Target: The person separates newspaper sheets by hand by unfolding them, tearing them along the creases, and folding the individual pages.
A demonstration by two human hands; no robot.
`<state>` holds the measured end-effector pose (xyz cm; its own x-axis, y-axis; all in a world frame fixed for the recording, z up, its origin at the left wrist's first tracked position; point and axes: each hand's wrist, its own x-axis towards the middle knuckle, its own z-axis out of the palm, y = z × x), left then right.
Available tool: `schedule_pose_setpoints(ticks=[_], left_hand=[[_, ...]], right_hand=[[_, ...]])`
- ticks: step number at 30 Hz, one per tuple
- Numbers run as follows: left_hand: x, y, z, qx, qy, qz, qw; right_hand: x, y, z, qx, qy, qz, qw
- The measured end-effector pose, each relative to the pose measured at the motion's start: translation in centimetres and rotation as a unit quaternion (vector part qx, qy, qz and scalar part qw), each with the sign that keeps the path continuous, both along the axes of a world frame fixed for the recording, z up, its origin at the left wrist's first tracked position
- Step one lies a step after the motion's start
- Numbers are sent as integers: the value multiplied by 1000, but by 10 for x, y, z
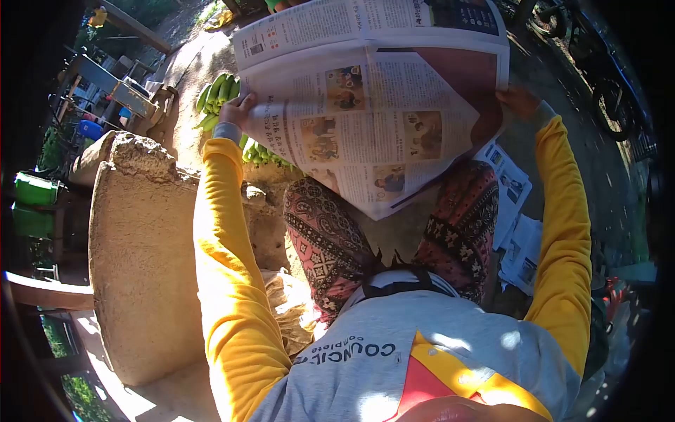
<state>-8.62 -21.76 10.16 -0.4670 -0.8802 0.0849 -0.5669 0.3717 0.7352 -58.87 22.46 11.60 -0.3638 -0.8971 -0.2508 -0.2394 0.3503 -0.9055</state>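
Observation:
A wide newspaper sheet with printed text and small photos is spread open above my knees, its lower corner hanging between them. My left hand grips its left edge, fingers closed on the paper. At the right edge my right hand holds the sheet, the fingertips partly behind it. Green bananas lie on the ground beside and below my left hand, some hidden by the paper. More newspaper sheets lie to the right of my right knee.
A thick rough block stands at my left. Behind it are a green container and a blue object. A bicycle-like wheel is at the upper right. Part of a green-sleeved person shows at the top.

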Motion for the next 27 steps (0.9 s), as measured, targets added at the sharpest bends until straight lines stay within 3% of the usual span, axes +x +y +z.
schedule_pose_setpoints(ticks=[2, 5, 9, 10, 13, 16, 18, 20, 21, 22, 23, 24, 25, 27], left_hand=[[1, -3, -4, 3, 9, 1, 1000], [0, -11, -12, -112, 36, 52, 992], [3, -35, -11, -151, 102, 19, 983], [0, -10, 13, -175, 75, 32, 981], [4, 28, 53, -95, 205, 16, 974], [32, 77, 80, -128, 257, -25, 957], [51, 137, 73, -119, 252, -18, 960], [80, 189, 47, -65, 193, 9, 979], [100, 202, 17, 4, 174, 12, 985], [107, 219, -16, -4, 216, 1, 976], [114, 235, -47, -11, 256, -8, 966], [135, 245, -73, 17, 180, -16, 983], [152, 255, -89, 45, 102, -24, 993], [156, 279, -89, 107, 118, -11, 987]], right_hand=[[6, -3, 4, -5, -43, 3, 999], [2, -10, 5, -67, -166, 40, 983], [13, -18, 20, -134, -271, 23, 953], [20, -18, 32, -145, -299, 25, 943], [22, -1, 57, -178, -297, 17, 938], [31, 40, 69, -202, -153, -18, 967], [53, 80, 57, -180, -185, -57, 964], [81, 127, 25, -129, -18, -104, 986], [72, 160, -20, -115, 41, -131, 984], [94, 180, -33, -39, 57, -168, 983], [110, 194, -43, 2, -23, -154, 988], [123, 206, -49, 45, -105, -141, 983], [141, 210, -49, 32, -105, -150, 983], [180, 207, -46, 3, -105, -171, 980]])
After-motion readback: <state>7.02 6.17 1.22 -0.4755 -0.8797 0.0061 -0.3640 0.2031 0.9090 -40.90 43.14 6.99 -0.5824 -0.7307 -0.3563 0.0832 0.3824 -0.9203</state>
